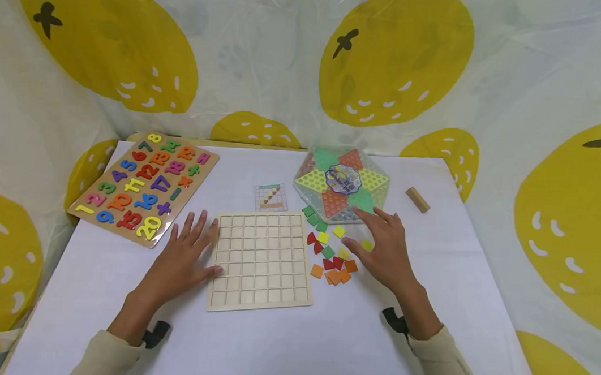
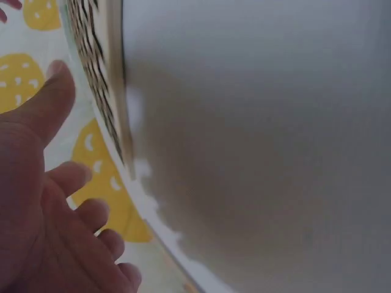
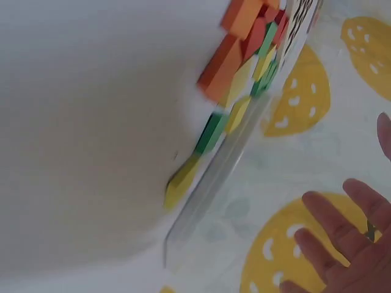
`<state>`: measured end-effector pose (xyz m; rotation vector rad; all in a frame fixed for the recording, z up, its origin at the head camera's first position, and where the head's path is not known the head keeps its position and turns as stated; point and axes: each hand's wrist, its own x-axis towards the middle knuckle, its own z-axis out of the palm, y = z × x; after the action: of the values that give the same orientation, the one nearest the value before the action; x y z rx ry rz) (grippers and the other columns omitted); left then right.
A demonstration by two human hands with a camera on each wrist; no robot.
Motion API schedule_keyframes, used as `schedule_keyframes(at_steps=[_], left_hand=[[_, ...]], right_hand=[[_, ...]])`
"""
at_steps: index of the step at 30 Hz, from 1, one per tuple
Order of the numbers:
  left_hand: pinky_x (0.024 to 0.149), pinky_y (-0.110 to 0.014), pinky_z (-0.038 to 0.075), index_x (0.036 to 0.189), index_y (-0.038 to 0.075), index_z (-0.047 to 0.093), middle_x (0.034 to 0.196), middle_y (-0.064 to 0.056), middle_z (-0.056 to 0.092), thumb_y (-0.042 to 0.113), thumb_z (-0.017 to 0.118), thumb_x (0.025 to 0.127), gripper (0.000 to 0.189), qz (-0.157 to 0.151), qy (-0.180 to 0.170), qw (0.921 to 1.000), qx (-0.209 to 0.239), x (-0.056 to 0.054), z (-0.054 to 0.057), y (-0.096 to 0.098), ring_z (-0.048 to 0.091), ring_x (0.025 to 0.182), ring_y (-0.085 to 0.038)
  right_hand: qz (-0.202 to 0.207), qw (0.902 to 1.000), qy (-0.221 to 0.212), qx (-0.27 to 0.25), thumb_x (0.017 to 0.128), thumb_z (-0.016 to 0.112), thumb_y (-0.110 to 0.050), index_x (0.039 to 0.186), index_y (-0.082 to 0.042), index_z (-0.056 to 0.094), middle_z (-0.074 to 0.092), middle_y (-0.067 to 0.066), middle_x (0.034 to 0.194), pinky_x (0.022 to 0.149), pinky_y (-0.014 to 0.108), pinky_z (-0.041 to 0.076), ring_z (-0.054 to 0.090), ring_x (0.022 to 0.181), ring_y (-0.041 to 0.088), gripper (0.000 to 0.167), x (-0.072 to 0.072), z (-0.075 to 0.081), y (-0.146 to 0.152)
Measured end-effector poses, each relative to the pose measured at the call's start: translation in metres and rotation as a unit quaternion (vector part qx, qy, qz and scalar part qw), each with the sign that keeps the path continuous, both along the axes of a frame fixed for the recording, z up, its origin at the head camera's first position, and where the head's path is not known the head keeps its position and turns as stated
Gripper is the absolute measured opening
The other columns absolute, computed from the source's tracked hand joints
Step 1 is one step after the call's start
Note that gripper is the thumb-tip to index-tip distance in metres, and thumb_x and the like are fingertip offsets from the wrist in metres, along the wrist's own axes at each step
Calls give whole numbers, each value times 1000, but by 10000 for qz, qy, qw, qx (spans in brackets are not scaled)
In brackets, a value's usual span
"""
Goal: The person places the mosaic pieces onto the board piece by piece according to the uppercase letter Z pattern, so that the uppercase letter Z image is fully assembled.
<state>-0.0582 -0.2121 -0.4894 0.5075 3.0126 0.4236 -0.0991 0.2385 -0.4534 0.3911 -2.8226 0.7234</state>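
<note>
Between the pale wooden square grid board (image 1: 262, 262) and the spread, empty right hand (image 1: 387, 255), small flat red, green, yellow and orange pieces (image 1: 329, 252) lie loose on the white table (image 1: 271, 350), mostly left of that hand, the scatter's long axis running far to near. Right hand is nearer them. Left hand (image 1: 181, 259), fingers also spread, is at the board's left edge; contact unconfirmed.
</note>
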Motion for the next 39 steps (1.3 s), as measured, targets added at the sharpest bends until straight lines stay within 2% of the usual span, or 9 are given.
schedule_keyframes(at_steps=[3, 6, 8, 14, 18, 22, 30, 39], left_hand=[[128, -77, 15, 169, 12, 30, 177, -18, 19, 54, 86, 85, 109, -47, -332, 9994, 125, 3, -8, 2, 10, 165, -49], [128, -75, 16, 167, 10, 35, 175, -17, 26, 50, 88, 83, 107, -69, -491, 9986, 196, 6, -12, 4, 15, 164, -49], [129, -75, 16, 166, 9, 36, 175, -16, 28, 48, 89, 83, 106, -56, -550, 9982, 244, 7, -13, 4, 17, 163, -48], [130, -73, 15, 166, 10, 34, 175, -13, 27, 47, 89, 83, 106, -11, -698, 9970, 336, 9, -15, 4, 15, 165, -45], [129, -74, 17, 165, 8, 36, 174, -15, 29, 46, 90, 82, 107, -48, -641, 9972, 378, 9, -15, 3, 17, 164, -46], [128, -74, 17, 165, 8, 37, 174, -15, 30, 44, 92, 80, 108, -51, -644, 9971, 407, 10, -14, 3, 18, 164, -47], [128, -73, 19, 165, 8, 38, 173, -15, 31, 42, 92, 80, 106, -13, -604, 9970, 490, 12, -9, 3, 20, 163, -48], [129, -73, 18, 165, 8, 37, 174, -14, 29, 42, 92, 81, 106, 33, -691, 9966, 454, 12, -10, 2, 19, 163, -47]], right_hand=[[386, 9989, -60, -240, 88, 88, -34, 142, -14, 68, 72, 11, 140, 121, 65, 35, 53, 138, 36, 61, -15, -5, -14], [707, 9966, -151, -389, 87, 90, -27, 135, -13, 72, 76, 9, 130, 105, 56, 47, 57, 123, 31, 53, -32, -12, -26], [852, 9948, -264, -501, 86, 91, -23, 132, -14, 75, 78, 8, 125, 100, 54, 47, 57, 116, 29, 50, -43, -16, -34], [1162, 9909, -532, -423, 89, 88, -16, 123, -16, 79, 80, 5, 118, 103, 53, 47, 58, 115, 29, 36, -75, -28, -55], [1401, 9884, -581, -107, 90, 86, -13, 119, -14, 81, 81, 4, 112, 89, 43, 48, 56, 100, 26, 30, -93, -32, -66], [1456, 9868, -599, 373, 90, 86, -12, 116, -16, 83, 82, -1, 112, 77, 32, 46, 53, 91, 20, 27, -106, -37, -73], [1535, 9806, -564, 1079, 91, 85, -13, 111, -20, 85, 78, -2, 101, 67, 30, 44, 52, 85, 20, 21, -115, -35, -84], [1603, 9775, -596, 1234, 90, 86, -17, 106, -19, 86, 80, -1, 103, 75, 31, 47, 53, 89, 21, 16, -116, -34, -90]])
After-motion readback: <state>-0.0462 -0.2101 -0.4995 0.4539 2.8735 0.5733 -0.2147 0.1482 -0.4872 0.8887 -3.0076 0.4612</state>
